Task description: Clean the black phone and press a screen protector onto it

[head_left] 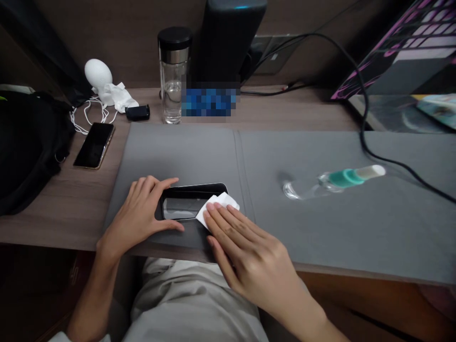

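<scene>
A smartphone (pixel 183 207) with a glossy black face lies flat on the grey desk mat (pixel 178 147), near the desk's front edge. My left hand (pixel 140 209) brackets its left end, with the thumb along the near edge and the index finger at the far edge. Under the fingertips of my right hand (pixel 245 242), a folded white tissue (pixel 223 199) is pressed onto the phone's right end, hiding that part. The fingers of the right hand are held together and nearly straight over the tissue.
On the mat at right lies a clear bottle (pixel 306 187) with a green collar and white cap. A glass water bottle (pixel 173 80), another phone (pixel 94 146), a white rounded device (pixel 99 73) and a black bag (pixel 32 147) stand farther left. A black cable (pixel 363 114) crosses the right side.
</scene>
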{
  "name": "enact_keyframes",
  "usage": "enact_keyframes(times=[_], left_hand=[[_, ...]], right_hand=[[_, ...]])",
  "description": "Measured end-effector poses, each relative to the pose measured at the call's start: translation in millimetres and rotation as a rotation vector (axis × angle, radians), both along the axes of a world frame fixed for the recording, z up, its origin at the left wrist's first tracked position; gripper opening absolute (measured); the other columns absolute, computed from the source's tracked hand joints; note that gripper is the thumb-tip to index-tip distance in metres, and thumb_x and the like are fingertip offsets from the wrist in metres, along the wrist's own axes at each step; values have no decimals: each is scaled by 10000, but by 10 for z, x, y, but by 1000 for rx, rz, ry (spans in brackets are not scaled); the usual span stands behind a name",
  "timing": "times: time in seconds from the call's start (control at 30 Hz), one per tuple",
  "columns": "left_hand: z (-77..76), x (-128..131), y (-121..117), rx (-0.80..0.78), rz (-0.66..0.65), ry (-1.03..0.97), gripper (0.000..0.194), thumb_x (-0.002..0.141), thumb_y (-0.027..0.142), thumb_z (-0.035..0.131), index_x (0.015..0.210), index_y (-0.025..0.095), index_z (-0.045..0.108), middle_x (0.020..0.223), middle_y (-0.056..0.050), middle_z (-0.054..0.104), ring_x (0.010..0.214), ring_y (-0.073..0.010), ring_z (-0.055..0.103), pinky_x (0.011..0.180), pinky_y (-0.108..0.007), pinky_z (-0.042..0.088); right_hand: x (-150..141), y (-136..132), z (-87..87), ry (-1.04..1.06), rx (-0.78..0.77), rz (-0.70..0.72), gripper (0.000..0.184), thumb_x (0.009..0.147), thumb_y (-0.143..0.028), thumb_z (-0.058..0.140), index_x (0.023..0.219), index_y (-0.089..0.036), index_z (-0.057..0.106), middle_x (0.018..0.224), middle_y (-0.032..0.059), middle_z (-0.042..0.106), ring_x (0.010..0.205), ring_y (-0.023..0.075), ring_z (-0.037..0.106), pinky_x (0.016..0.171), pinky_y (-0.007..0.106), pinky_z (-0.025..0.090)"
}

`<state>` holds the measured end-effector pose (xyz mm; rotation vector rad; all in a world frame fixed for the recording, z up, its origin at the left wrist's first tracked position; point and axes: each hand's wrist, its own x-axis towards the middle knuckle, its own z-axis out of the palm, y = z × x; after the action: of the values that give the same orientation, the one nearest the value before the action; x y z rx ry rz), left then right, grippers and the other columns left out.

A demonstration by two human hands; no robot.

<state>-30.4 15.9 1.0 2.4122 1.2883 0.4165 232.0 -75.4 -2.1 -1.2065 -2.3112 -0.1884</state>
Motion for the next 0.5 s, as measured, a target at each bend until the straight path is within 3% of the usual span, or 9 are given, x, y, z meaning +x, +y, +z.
enact_keyframes(times=[0.2, 0.3, 0.4, 0.5], left_hand=[[13, -52, 1, -21, -59, 4, 1104, 777, 777, 877, 1690, 351, 426, 1287, -76, 607, 1170, -320, 570, 1083, -494, 461], [41, -53, -11, -41, -60, 16, 1074, 868, 569, 912, 1743, 383, 316, 1330, -70, 607, 1187, -313, 565, 1089, -491, 455], [56, -44, -12, -42, -56, 28, 1004, 927, 349, 825, 1760, 375, 266, 1360, -69, 614, 1207, -303, 561, 1095, -480, 450], [42, -50, -1, -34, -67, 36, 1005, 916, 265, 768, 1768, 358, 244, 1380, -73, 620, 1221, -304, 560, 1100, -479, 444]], right_hand=[[-277, 131, 11, 74, -71, 131, 375, 1080, -142, 547, 1381, -9, 727, 1467, 178, 715, 1402, 291, 693, 1248, 455, 553], [-395, 199, 7, 113, -94, 200, 374, 1067, -146, 572, 1372, -4, 737, 1467, 194, 721, 1404, 301, 692, 1284, 447, 512], [-461, 249, -11, 133, -122, 255, 387, 1061, -145, 582, 1386, 6, 728, 1482, 218, 709, 1406, 297, 692, 1299, 439, 494], [-497, 282, -38, 135, -126, 258, 391, 1085, -152, 548, 1403, -3, 717, 1489, 205, 711, 1398, 283, 699, 1292, 443, 504]])
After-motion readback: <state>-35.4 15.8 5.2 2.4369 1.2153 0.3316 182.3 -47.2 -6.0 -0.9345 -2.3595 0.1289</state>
